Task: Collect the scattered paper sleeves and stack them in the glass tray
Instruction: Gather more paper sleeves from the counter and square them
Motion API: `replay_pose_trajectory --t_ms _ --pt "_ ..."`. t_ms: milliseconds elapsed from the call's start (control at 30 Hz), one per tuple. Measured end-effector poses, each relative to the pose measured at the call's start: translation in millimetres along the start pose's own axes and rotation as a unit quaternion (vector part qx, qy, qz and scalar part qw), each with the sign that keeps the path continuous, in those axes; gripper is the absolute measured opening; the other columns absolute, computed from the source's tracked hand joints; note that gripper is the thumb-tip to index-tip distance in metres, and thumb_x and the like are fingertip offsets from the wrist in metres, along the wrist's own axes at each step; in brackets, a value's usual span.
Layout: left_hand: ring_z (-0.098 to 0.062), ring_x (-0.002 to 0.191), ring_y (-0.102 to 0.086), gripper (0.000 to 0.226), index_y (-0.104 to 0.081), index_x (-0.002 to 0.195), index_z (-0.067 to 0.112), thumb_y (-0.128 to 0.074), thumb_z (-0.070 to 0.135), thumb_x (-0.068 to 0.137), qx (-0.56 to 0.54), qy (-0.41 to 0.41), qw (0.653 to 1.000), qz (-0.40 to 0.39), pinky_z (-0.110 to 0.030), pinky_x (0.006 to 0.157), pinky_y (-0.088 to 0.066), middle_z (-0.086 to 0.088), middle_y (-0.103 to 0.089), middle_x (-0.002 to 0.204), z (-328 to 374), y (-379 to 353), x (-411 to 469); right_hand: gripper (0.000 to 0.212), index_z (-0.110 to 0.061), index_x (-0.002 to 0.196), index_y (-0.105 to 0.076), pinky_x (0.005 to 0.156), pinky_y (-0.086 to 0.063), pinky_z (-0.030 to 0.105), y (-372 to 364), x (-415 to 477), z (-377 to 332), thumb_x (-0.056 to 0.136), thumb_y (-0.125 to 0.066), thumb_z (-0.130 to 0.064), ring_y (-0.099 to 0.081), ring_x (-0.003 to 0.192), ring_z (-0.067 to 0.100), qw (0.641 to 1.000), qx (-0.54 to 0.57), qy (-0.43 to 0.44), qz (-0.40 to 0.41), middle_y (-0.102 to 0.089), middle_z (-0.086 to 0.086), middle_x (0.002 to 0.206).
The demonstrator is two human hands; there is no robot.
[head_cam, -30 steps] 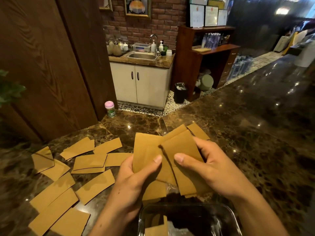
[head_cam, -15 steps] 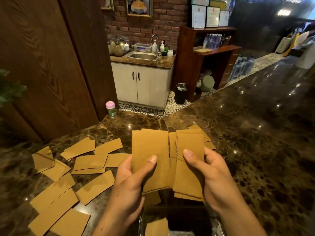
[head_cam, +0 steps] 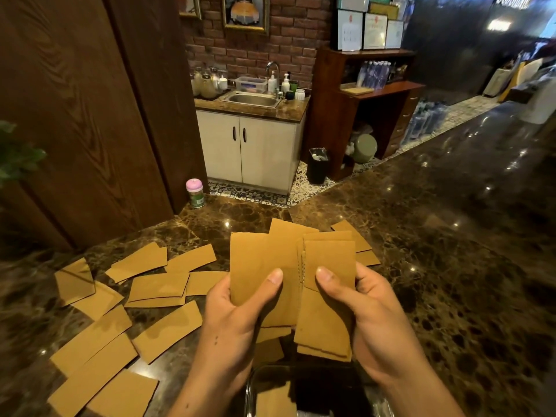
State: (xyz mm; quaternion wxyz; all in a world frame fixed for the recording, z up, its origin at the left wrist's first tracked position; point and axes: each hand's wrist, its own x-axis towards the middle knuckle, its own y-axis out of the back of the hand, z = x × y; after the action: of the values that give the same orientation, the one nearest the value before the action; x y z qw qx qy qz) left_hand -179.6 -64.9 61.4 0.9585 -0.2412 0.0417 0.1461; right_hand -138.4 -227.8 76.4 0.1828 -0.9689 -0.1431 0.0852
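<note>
Ideally, with my left hand [head_cam: 237,308] and right hand [head_cam: 364,308] each pinching a bunch of paper sleeves [head_cam: 261,260], I square their edges together before lowering them into the glass tray [head_cam: 248,395].

café bar, marble counter [head_cam: 421,266], sink [head_cam: 251,99]

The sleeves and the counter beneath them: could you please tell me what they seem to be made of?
The sleeves look like matte tan kraft cardboard, perhaps corrugated: a ribbed edge shows between the two bundles. The counter looks like polished brown marble or similar stone: mottled veining, sharp light reflections.
</note>
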Motion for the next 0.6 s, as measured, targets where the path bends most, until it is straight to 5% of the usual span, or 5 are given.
replay_pose_trajectory --t_ms 167,300,433,533,600 --pt "-0.034 0.095 -0.074 0.036 -0.067 0.111 0.005 -0.074 0.016 0.078 0.001 0.016 1.0 0.016 -0.043 0.076 -0.06 -0.018 -0.077 0.104 -1 -1 -1 0.03 -0.009 0.115 -0.074 0.082 -0.065 0.044 0 -1 -5 0.085 -0.068 -0.014 -0.076 0.102 0.034 0.999 -0.027 0.017 -0.01 -0.079 0.015 0.11" --pt "-0.035 0.084 -0.072 0.049 -0.068 0.111 0.003 -0.069 0.04 0.08 -0.01 0.062 0.998 0.009 -0.044 0.076 -0.061 -0.024 -0.075 0.098 3 -3 -2 0.028 -0.031 0.101 -0.081 0.075 -0.065 0.033 6 -1 -15 0.085 -0.076 -0.008 -0.077 0.095 0.019 0.975 -0.119 0.183 -0.039 -0.081 0.002 0.103" --pt "-0.031 0.076 -0.07 0.054 -0.078 0.094 0.006 -0.068 0.053 0.07 -0.061 0.134 0.988 -0.035 -0.044 0.079 -0.058 -0.025 -0.073 0.088 11 1 -6 0.041 -0.013 0.114 -0.075 0.091 -0.06 0.039 24 2 -36 0.079 -0.076 0.008 -0.071 0.113 0.024 0.857 -0.335 0.325 -0.219 -0.078 -0.001 0.117" --pt "-0.038 0.096 -0.067 0.084 -0.064 0.12 0.003 -0.09 0.051 0.057 -0.13 0.183 0.973 -0.054 -0.052 0.091 -0.052 -0.028 -0.068 0.112 14 7 -7 0.052 -0.029 0.12 -0.076 0.095 -0.057 0.034 31 1 -54 0.08 -0.082 0.003 -0.062 0.123 0.01 0.748 -0.521 0.291 -0.291 -0.07 -0.02 0.132" --pt "-0.035 0.089 -0.068 0.074 -0.065 0.117 0.005 -0.093 0.036 0.055 -0.127 0.173 0.974 -0.075 -0.047 0.076 -0.058 -0.023 -0.071 0.104 16 9 -8 0.057 -0.042 0.126 -0.07 0.097 -0.052 0.03 30 -2 -61 0.084 -0.081 -0.006 -0.055 0.126 0.0 0.684 -0.602 0.264 -0.316 -0.058 -0.035 0.138"
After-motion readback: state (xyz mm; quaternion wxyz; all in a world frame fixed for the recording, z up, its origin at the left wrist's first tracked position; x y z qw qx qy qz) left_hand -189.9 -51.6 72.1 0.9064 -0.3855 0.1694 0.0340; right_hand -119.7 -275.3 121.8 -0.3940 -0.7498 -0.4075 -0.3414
